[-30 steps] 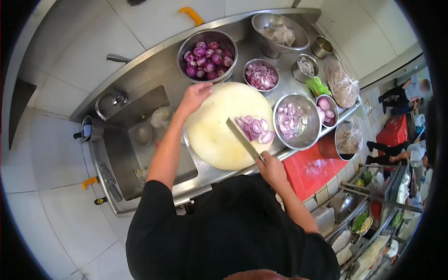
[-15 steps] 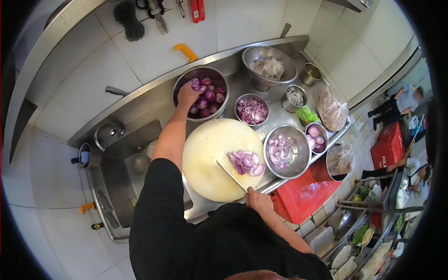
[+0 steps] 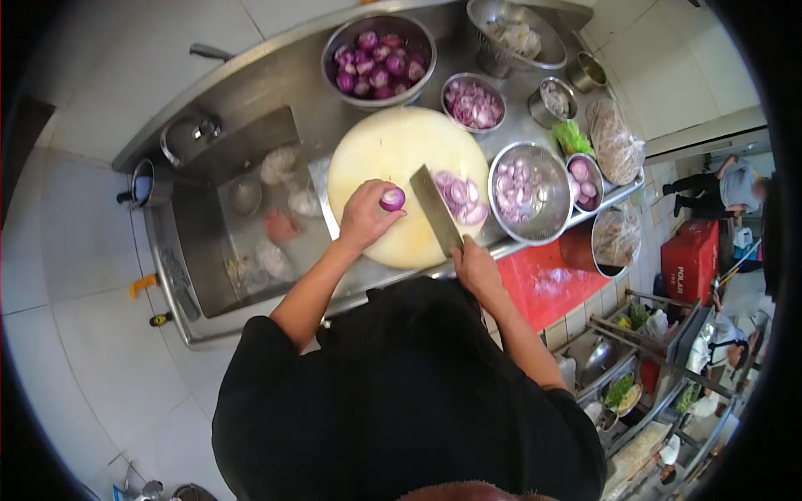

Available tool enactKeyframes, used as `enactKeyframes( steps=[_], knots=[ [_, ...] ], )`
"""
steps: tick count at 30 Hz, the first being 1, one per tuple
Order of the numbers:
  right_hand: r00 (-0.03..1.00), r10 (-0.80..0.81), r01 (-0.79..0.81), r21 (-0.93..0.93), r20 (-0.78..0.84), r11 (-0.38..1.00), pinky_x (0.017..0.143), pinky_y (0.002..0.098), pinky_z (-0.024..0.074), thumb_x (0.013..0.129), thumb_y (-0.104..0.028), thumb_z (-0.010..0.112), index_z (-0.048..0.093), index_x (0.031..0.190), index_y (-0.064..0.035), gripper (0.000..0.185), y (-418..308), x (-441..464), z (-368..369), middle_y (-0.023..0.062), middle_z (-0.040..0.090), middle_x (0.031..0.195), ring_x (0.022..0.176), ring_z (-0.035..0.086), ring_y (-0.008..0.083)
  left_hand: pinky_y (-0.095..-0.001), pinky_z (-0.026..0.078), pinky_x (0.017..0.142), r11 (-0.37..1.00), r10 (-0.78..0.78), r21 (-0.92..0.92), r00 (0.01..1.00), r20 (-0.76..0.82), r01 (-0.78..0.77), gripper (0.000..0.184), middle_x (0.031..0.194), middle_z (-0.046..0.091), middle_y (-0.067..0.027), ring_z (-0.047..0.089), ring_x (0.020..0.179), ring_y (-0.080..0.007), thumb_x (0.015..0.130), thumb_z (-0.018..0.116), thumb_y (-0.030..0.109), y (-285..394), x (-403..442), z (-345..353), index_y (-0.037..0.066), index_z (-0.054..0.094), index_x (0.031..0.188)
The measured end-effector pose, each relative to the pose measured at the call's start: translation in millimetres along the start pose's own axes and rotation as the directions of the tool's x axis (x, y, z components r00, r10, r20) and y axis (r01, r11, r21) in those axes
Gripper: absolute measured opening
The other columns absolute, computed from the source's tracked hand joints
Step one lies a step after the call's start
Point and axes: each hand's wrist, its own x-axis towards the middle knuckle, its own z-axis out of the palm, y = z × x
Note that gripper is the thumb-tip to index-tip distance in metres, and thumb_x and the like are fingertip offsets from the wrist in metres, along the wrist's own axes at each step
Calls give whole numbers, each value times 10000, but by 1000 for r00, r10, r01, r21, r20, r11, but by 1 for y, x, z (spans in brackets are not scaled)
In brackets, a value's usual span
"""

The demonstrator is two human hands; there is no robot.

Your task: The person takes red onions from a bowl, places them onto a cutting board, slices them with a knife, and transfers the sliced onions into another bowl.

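My left hand [image 3: 368,215] is closed around a peeled red onion [image 3: 392,199], over the left half of a round cutting board [image 3: 393,138]. A cleaver [image 3: 436,209] is gripped by its handle in my right hand [image 3: 476,265], at the board's front right. Its broad blade points away from me across the board. Right of the blade lies a pile of sliced red onion [image 3: 462,199]. Beyond the board, a steel bowl [image 3: 332,46] holds several whole red onions [image 3: 380,65].
A perforated bowl [image 3: 547,179] and a smaller bowl [image 3: 474,102] hold cut onion. The sink [image 3: 217,179] is on the left, with several bagged items inside. At right stand a colander [image 3: 493,50], a plastic bag [image 3: 616,142] and a red crate [image 3: 547,284]. People work farther right.
My left hand has come from the bowl of whole onions to the board, bringing one onion. The cleaver's blade has turned, its broad face now showing. The camera view has shifted.
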Motion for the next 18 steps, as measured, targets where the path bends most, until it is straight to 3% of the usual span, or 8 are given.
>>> enactKeyframes(
  steps=[4, 8, 18],
  knots=[
    [1000, 1, -1, 5, 8, 1000, 749, 612, 515, 995, -241, 606, 590, 1043, 26, 272, -7, -1, -2, 333, 677, 838, 833, 665, 531, -427, 511, 962, 989, -101, 111, 993, 57, 95, 526, 1141, 645, -164, 628, 1109, -350, 706, 902, 179, 13, -38, 14, 30, 649, 1142],
    [1000, 24, -22, 84, -17, 996, 717, 621, 487, 1012, -268, 609, 599, 997, 16, 285, -29, -21, -17, 335, 659, 808, 827, 639, 546, -445, 504, 936, 998, -48, -50, 999, -15, 47, 409, 1155, 615, -185, 618, 1080, -373, 780, 818, 127, 11, -37, 7, 29, 642, 1136],
    [998, -52, 56, -91, 41, 994, 680, 591, 521, 1015, -270, 593, 600, 1072, -32, 245, -50, -59, -34, 276, 675, 761, 735, 668, 488, -432, 507, 869, 998, 60, -28, 998, -35, -61, 275, 1057, 633, -159, 622, 981, -359, 776, 748, 76, -5, -44, 8, 14, 654, 1027]
  ],
)
